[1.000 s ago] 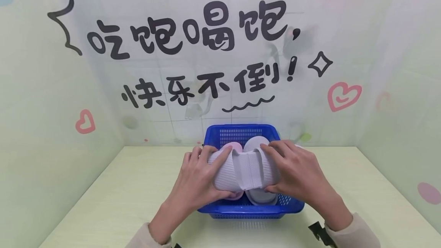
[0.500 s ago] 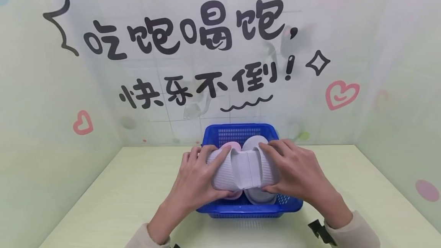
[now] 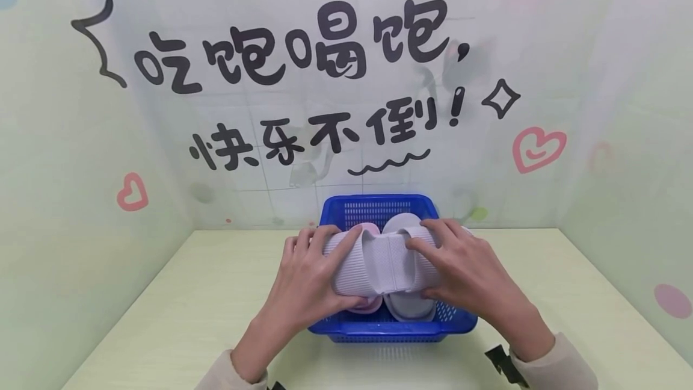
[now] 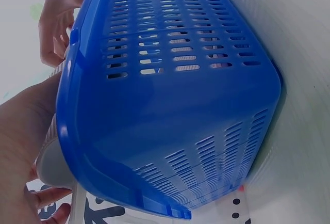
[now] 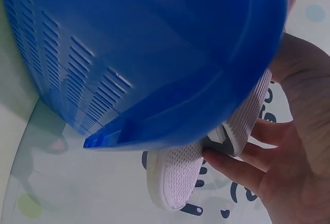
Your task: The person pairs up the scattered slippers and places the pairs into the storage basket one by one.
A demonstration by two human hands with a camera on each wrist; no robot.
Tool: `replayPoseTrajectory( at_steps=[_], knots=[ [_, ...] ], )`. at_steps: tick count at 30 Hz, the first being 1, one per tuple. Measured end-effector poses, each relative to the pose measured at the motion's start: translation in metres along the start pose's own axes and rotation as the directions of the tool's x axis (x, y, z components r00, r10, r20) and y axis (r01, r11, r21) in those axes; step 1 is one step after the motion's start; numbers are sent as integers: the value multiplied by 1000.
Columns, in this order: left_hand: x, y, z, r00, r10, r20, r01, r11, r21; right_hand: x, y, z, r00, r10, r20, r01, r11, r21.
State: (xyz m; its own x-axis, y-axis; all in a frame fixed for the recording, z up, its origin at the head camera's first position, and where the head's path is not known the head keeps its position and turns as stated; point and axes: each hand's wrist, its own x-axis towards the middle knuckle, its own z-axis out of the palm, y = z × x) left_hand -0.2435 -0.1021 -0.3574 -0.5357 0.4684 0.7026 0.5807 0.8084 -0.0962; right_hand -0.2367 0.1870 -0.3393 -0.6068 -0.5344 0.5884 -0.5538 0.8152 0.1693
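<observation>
Two pale lavender-white slippers with ribbed straps are held end to end, sideways above a blue basket [image 3: 390,330]. My left hand [image 3: 311,272] grips the left slipper [image 3: 352,266] across its strap, thumb below and fingers over the top. With its index fingertip at the strap's opening, my right hand [image 3: 471,266] grips the right slipper [image 3: 426,269]. The right wrist view shows a textured slipper footbed [image 5: 178,177] projecting past the basket rim. Beneath the held pair, a pink slipper [image 3: 370,306] and a greyish-white slipper [image 3: 409,309] lie in the basket, partly hidden.
The basket has slotted walls [image 4: 170,43] and stands on a pale yellow-green table [image 3: 216,281]. Behind it rises a wall [image 3: 249,197] with black lettering and pink hearts. Side walls [image 3: 639,215] enclose the table left and right.
My right hand has shifted its fingers on the right slipper: the index finger has come down to the strap opening, and the thumb has slid right. The left hand keeps its grip.
</observation>
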Motion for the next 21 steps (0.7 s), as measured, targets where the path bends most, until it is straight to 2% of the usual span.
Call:
replayPoseTrajectory(
  at_steps=[10,21],
  knots=[
    [0,0,1,996,83,-31,-82,996,37,1,-3,0,999,-44,-9,44,998,-44],
    [0,-5,2,999,52,-8,-52,998,-18,3,-2,-2,995,-94,-17,93,994,-57]
  ],
)
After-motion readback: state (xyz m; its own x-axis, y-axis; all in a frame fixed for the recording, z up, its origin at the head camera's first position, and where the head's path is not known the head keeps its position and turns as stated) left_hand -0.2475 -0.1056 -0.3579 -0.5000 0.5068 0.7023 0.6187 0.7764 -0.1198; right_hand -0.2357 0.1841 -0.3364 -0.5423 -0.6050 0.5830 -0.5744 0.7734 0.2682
